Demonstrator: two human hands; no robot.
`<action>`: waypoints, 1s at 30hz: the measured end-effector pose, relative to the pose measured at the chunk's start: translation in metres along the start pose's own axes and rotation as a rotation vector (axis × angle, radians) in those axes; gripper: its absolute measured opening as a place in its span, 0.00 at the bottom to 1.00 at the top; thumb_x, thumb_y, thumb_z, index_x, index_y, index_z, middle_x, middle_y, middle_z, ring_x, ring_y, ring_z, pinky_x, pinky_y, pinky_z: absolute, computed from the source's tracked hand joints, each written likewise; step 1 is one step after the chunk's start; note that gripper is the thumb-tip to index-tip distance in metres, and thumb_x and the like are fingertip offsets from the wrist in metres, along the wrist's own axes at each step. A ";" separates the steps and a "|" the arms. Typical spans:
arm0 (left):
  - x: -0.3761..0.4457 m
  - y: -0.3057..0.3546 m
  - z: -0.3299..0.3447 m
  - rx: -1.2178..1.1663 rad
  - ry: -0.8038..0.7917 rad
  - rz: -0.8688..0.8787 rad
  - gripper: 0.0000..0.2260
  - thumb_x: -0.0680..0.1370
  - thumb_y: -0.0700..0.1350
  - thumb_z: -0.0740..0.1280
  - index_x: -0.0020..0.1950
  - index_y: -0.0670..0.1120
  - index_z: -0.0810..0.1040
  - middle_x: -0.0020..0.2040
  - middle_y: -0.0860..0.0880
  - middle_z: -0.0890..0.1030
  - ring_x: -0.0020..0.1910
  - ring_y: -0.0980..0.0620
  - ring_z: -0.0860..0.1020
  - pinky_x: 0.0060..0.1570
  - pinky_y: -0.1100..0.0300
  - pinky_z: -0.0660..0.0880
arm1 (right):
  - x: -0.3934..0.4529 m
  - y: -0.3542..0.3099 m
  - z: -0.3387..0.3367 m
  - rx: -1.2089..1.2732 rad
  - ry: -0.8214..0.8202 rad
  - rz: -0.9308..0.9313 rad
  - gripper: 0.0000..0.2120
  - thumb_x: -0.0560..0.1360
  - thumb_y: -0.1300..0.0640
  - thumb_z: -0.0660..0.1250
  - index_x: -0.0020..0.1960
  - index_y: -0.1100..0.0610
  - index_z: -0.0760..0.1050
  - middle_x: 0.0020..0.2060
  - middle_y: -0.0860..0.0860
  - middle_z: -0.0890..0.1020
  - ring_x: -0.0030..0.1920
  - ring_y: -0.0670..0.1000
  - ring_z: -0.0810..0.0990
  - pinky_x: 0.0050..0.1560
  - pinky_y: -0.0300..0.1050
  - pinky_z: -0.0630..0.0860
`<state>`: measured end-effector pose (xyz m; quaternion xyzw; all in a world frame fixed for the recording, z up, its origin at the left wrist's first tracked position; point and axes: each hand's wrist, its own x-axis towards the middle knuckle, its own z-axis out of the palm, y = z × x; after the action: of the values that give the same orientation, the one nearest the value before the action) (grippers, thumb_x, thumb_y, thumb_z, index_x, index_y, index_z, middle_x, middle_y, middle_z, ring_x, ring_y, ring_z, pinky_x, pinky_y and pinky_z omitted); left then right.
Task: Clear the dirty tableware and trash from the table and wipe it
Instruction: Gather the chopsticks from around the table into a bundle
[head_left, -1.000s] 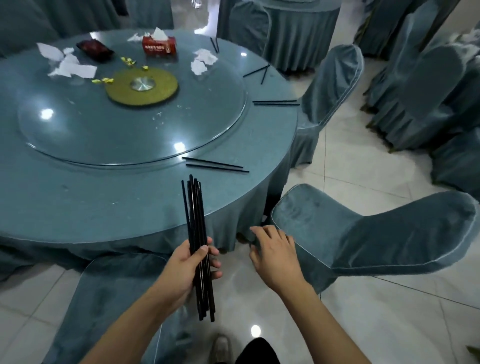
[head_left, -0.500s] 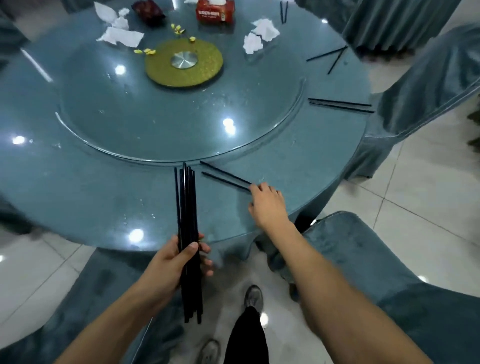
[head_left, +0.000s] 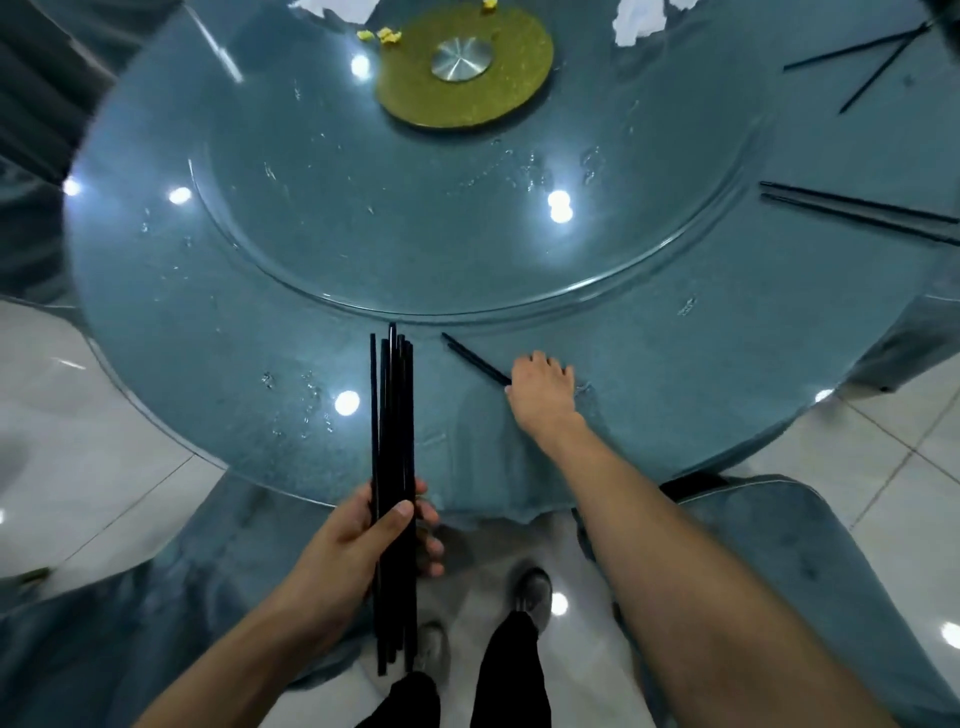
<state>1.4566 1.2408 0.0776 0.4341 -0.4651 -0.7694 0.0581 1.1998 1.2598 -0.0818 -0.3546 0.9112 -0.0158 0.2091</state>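
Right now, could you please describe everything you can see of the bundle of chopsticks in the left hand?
The bundle of chopsticks is several long, thin, glossy black sticks, plastic-looking, held roughly upright and parallel. The left hand grips them below the middle, thumb across the front. Their upper tips rise over the table edge; lower ends hang toward the floor.

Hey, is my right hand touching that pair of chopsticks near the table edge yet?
Touching. The head view shows the right hand lying over the near end of the chopsticks on the table, with no gap between.
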 end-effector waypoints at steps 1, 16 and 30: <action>0.001 0.000 0.001 -0.002 0.004 -0.004 0.14 0.78 0.38 0.62 0.62 0.34 0.71 0.43 0.41 0.81 0.36 0.43 0.80 0.36 0.50 0.82 | -0.001 -0.002 0.001 0.005 -0.023 0.033 0.17 0.80 0.56 0.65 0.68 0.60 0.71 0.64 0.58 0.75 0.66 0.60 0.74 0.67 0.57 0.67; 0.007 0.007 -0.025 0.120 -0.198 -0.024 0.09 0.84 0.34 0.57 0.62 0.37 0.72 0.45 0.41 0.81 0.39 0.43 0.80 0.40 0.48 0.83 | -0.097 -0.005 0.001 0.034 0.244 0.172 0.15 0.74 0.64 0.62 0.61 0.64 0.72 0.46 0.60 0.82 0.46 0.60 0.83 0.49 0.52 0.75; -0.043 -0.033 0.020 0.360 -0.750 -0.121 0.08 0.84 0.34 0.57 0.60 0.37 0.73 0.44 0.44 0.82 0.38 0.45 0.81 0.38 0.49 0.83 | -0.367 0.009 0.000 0.198 0.416 0.756 0.13 0.78 0.63 0.59 0.62 0.60 0.70 0.52 0.59 0.76 0.50 0.63 0.78 0.43 0.52 0.67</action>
<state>1.4786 1.2938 0.0829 0.1537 -0.5547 -0.7825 -0.2374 1.4369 1.5064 0.0523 0.0358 0.9937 -0.0964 0.0450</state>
